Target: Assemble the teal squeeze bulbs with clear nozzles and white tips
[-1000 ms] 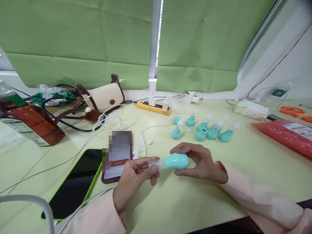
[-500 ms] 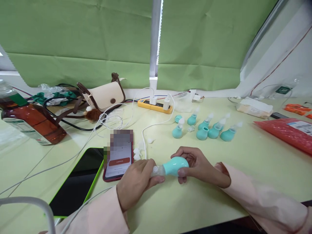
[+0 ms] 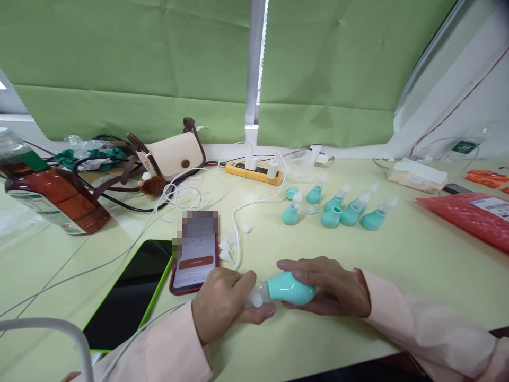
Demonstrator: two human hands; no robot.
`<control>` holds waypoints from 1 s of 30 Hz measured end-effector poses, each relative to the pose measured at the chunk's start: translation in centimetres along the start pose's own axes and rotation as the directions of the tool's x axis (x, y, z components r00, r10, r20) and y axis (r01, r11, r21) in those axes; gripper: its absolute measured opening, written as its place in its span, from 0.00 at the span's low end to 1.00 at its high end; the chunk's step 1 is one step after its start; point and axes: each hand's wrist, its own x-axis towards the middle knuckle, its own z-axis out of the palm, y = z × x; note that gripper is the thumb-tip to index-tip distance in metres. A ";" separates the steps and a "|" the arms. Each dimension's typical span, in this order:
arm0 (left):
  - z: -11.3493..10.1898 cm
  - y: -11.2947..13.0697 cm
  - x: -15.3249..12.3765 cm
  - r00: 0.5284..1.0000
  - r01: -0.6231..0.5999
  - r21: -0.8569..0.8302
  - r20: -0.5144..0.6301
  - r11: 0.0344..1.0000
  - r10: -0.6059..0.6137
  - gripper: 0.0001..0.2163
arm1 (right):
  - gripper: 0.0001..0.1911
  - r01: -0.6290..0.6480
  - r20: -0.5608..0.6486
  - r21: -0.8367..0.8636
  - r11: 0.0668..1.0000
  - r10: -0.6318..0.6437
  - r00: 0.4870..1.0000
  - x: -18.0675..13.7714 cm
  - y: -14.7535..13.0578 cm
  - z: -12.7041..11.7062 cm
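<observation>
My right hand (image 3: 332,289) wraps round the teal rubber bulb (image 3: 289,286) of a small suction bulb, low over the pale green table (image 3: 417,260). My left hand (image 3: 225,302) is closed on the bulb's clear tip (image 3: 256,297), fingers curled round it. Both hands sit near the table's front edge. Farther back stand several more teal bulbs with clear tips (image 3: 338,209). A few loose white tips (image 3: 226,246) lie beside a white cable.
A red-cased phone (image 3: 194,260) and a green-edged dark tablet (image 3: 127,292) lie to the left. A brown drink bottle (image 3: 51,196) lies on its side. A cream handbag (image 3: 170,156), a yellow power strip (image 3: 252,172), cables, a red packet (image 3: 469,217) and a white box (image 3: 415,178) ring the back.
Both hands have come down and nearer with the bulb. My left hand closed more fully round the clear tip, and my right hand now lies over the bulb.
</observation>
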 end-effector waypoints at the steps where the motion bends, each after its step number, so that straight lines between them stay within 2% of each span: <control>1: -0.2 0.0 0.1 0.996 -0.080 0.043 -0.024 0.996 0.081 0.17 | 0.34 -0.019 0.006 0.016 1.000 0.019 1.000 0.2 -0.1 -0.1; 4: -0.6 0.1 0.4 0.969 -0.224 0.105 -0.077 0.969 0.233 0.16 | 0.29 -0.191 0.064 0.106 0.976 0.185 0.981 0.9 -0.9 -0.1; 8: -0.7 0.1 0.4 0.964 -0.239 0.164 -0.078 0.957 0.254 0.17 | 0.19 -0.458 0.081 0.302 0.836 0.457 0.886 1.0 -1.4 0.7; 10: -0.7 0.0 0.4 0.961 -0.247 0.200 -0.075 0.948 0.266 0.18 | 0.18 -0.581 0.143 0.455 0.675 0.589 0.795 0.8 -1.5 1.1; 12: -0.7 -0.1 0.3 0.955 -0.267 0.227 -0.068 0.937 0.288 0.17 | 0.17 -0.682 0.283 0.588 0.434 0.680 0.677 0.8 -1.3 1.4; 15: -0.7 -0.1 0.4 0.942 -0.309 0.256 -0.052 0.916 0.332 0.16 | 0.16 -0.770 0.521 0.627 0.116 0.672 0.526 1.2 -1.0 1.4; 17: -0.7 -0.1 0.4 0.932 -0.341 0.243 -0.037 0.908 0.360 0.16 | 0.19 -0.837 0.688 0.547 -0.018 0.580 0.437 1.6 -0.8 1.3; 19: -0.6 -0.1 0.5 0.929 -0.356 0.195 -0.031 0.914 0.369 0.15 | 0.21 -0.878 0.784 0.470 -0.092 0.500 0.367 1.8 -0.9 1.2; 20: -0.6 -0.1 0.6 0.934 -0.346 0.156 -0.034 0.925 0.355 0.14 | 0.21 -0.879 0.786 0.468 -0.097 0.500 0.363 1.9 -1.0 1.2; 21: -0.5 -0.2 0.6 0.946 -0.316 0.101 -0.041 0.943 0.321 0.14 | 0.19 -0.867 0.757 0.491 -0.079 0.530 0.381 1.9 -1.2 1.3; 24: -0.1 -0.2 0.3 0.993 -0.119 -0.149 -0.033 0.982 0.116 0.13 | 0.17 -0.799 0.577 0.596 0.078 0.650 0.494 1.7 -1.9 1.6; 26: 0.3 -0.2 -0.2 1.000 -0.007 -0.262 -0.006 0.965 0.006 0.13 | 0.16 -0.772 0.462 0.588 0.243 0.682 0.567 1.4 -2.3 1.7; 27: 0.5 -0.1 -0.4 0.999 0.036 -0.300 0.011 0.953 -0.034 0.13 | 0.14 -0.757 0.402 0.548 0.355 0.682 0.611 1.3 -2.4 1.6; 30: 0.8 0.3 -0.8 0.980 0.197 -0.424 0.096 0.884 -0.173 0.14 | 0.11 -0.629 0.263 0.321 0.708 0.571 0.778 1.1 -2.4 1.2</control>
